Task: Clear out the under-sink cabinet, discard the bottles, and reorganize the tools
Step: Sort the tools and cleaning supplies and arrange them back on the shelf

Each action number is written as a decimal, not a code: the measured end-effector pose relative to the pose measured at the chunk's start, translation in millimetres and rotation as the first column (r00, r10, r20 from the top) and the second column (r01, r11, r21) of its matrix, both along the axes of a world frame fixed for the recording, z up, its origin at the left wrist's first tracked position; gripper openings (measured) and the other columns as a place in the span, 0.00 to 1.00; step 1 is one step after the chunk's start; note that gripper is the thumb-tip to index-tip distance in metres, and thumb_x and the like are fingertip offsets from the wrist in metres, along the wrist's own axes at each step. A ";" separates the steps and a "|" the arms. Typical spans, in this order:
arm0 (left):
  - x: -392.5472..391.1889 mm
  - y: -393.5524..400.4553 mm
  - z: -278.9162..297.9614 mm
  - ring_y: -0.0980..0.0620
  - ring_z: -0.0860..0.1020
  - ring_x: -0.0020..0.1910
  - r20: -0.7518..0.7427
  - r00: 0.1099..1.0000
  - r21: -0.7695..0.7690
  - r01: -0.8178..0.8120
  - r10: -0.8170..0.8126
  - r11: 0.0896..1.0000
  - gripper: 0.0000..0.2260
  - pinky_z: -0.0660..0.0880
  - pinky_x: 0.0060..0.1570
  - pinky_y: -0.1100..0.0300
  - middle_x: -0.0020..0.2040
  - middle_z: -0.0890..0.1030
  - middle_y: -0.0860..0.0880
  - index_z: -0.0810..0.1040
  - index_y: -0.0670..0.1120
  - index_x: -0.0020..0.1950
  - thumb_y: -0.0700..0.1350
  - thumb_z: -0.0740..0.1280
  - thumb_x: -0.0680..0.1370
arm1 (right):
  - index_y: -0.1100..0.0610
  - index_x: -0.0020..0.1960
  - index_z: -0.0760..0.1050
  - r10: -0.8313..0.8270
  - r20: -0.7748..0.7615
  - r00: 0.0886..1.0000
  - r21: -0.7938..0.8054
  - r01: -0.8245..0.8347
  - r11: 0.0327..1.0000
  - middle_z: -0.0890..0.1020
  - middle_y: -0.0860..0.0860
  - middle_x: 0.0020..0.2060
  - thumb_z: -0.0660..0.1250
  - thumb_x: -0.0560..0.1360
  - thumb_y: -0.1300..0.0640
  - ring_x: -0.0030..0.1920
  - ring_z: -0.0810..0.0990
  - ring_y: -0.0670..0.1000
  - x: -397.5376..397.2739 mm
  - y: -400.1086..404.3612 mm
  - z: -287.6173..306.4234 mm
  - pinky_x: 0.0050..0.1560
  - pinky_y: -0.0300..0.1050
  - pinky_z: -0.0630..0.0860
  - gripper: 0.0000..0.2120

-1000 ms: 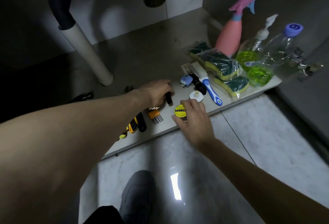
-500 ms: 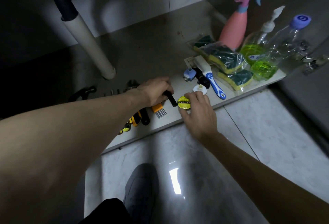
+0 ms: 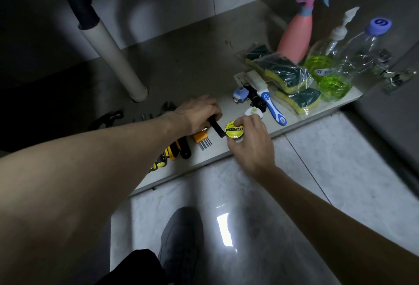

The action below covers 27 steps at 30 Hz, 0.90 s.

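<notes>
My left hand (image 3: pixel 196 112) grips a black-handled tool (image 3: pixel 216 127) at the front of the cabinet floor (image 3: pixel 181 67). Just right of it, my right hand (image 3: pixel 250 142) pinches a yellow-labelled roll of PVC tape (image 3: pixel 234 129) by its rim. Under my left wrist lie an orange comb-like tool (image 3: pixel 202 138) and yellow-and-black screwdrivers (image 3: pixel 167 156). At the right stand a pink spray bottle (image 3: pixel 297 35), a pump bottle (image 3: pixel 326 55) and a blue-capped bottle (image 3: pixel 353 58), the two clear ones holding green liquid.
Bagged sponges (image 3: pixel 285 73), a blue-and-white brush (image 3: pixel 271 103), a small blue part (image 3: pixel 238 94) and a white cap (image 3: pixel 252 111) lie between hands and bottles. A white drain pipe (image 3: pixel 118 62) stands at back left, dark pliers (image 3: pixel 106 118) beside it. My shoe (image 3: pixel 181 239) rests on the marble floor.
My right hand has shifted the tape roll slightly right, up beside the black handle. My left hand keeps its grip on the handle. The view has tilted down a little.
</notes>
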<state>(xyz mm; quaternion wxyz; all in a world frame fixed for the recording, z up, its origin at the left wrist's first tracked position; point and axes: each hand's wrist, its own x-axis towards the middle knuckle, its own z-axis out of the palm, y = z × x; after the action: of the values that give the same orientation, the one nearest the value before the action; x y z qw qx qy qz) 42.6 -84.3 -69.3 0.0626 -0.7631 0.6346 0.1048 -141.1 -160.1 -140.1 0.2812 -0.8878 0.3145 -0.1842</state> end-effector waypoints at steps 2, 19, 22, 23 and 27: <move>1.0 -2.8 2.4 0.49 0.71 0.56 0.020 1.000 0.023 0.022 -0.022 0.999 0.06 0.70 0.49 0.54 0.53 0.75 0.51 0.73 0.52 0.50 0.43 0.68 0.77 | 0.49 0.56 0.71 0.001 0.023 1.000 0.027 -0.002 1.000 0.72 0.46 0.53 0.73 0.72 0.49 0.52 0.74 0.49 -4.2 1.6 -0.9 0.43 0.45 0.75 0.17; 14.8 -35.3 -11.3 0.57 0.70 0.35 -0.121 0.983 -0.185 -0.156 0.135 0.970 0.11 0.68 0.36 0.67 0.37 0.72 0.54 0.73 0.48 0.40 0.47 0.60 0.82 | 0.50 0.61 0.72 -0.056 0.180 0.982 0.173 0.024 0.985 0.75 0.46 0.57 0.75 0.73 0.51 0.55 0.79 0.49 -24.5 -4.3 -4.1 0.49 0.53 0.81 0.21; 11.8 -34.5 -18.7 0.50 0.73 0.39 -0.118 0.985 -0.066 -0.132 0.124 0.989 0.04 0.70 0.40 0.59 0.39 0.75 0.51 0.76 0.45 0.44 0.43 0.63 0.78 | 0.49 0.61 0.72 -0.055 0.174 0.983 0.175 0.024 0.984 0.75 0.45 0.57 0.75 0.73 0.51 0.55 0.79 0.50 -22.0 -4.6 -3.8 0.49 0.52 0.81 0.20; 12.7 -33.7 -17.6 0.49 0.75 0.42 -0.149 0.980 -0.022 -0.137 0.132 0.990 0.02 0.72 0.41 0.57 0.43 0.77 0.50 0.77 0.45 0.46 0.39 0.65 0.77 | 0.48 0.60 0.72 -0.049 0.177 0.983 0.167 0.019 0.986 0.75 0.45 0.56 0.75 0.73 0.51 0.55 0.79 0.49 -20.5 -4.3 -3.0 0.49 0.52 0.81 0.19; 24.9 -24.9 -11.0 0.48 0.76 0.45 -0.181 0.983 -0.005 -0.011 0.010 1.000 0.09 0.74 0.46 0.53 0.46 0.77 0.51 0.76 0.49 0.43 0.34 0.69 0.72 | 0.47 0.58 0.73 -0.021 0.165 0.986 0.121 0.001 0.993 0.75 0.44 0.56 0.74 0.73 0.53 0.52 0.78 0.50 -14.2 -1.9 -0.2 0.45 0.52 0.80 0.16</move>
<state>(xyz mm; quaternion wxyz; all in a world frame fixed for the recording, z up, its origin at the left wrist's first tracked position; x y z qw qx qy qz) 67.5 -109.3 -80.3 0.0019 -0.7541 0.6338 0.1723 -155.2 -162.0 -140.3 0.3586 -0.8490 0.3052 -0.2398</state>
